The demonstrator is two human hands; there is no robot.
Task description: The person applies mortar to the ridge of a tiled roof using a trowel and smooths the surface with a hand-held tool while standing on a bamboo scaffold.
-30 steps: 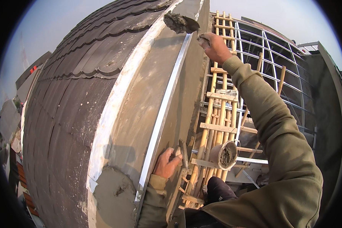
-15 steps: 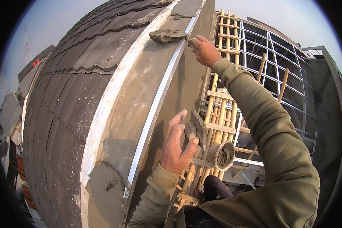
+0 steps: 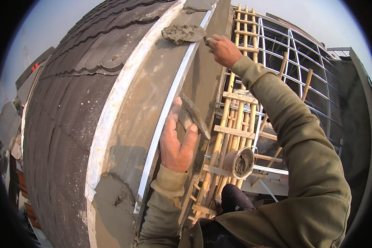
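My right hand [image 3: 225, 51] is closed round the handle of a trowel, whose mortar-laden blade [image 3: 182, 32] reaches over the top of the wall [image 3: 142, 101]. Lower down, my left hand [image 3: 175, 146] grips a plastering float [image 3: 197, 118] by its handle, beside the wall's inner edge. The float's flat board is tilted and faces away from my palm. A straight silvery strip [image 3: 164, 113] runs along that edge. Grey wet mortar [image 3: 111, 206] covers the near end of the wall top, with a rough upper border.
Dark roof tiles [image 3: 70, 111] slope off to the left behind a white band [image 3: 107, 120]. A bucket of mortar [image 3: 230, 162] sits on bamboo scaffolding [image 3: 233, 140] to the right. Farther right, a metal frame [image 3: 310, 82] spans a drop. My knee [image 3: 235, 200] shows below.
My left hand and the float have moved up and left, closer to the strip. The trowel blade has turned, showing more of its mortar. My right hand has barely shifted.
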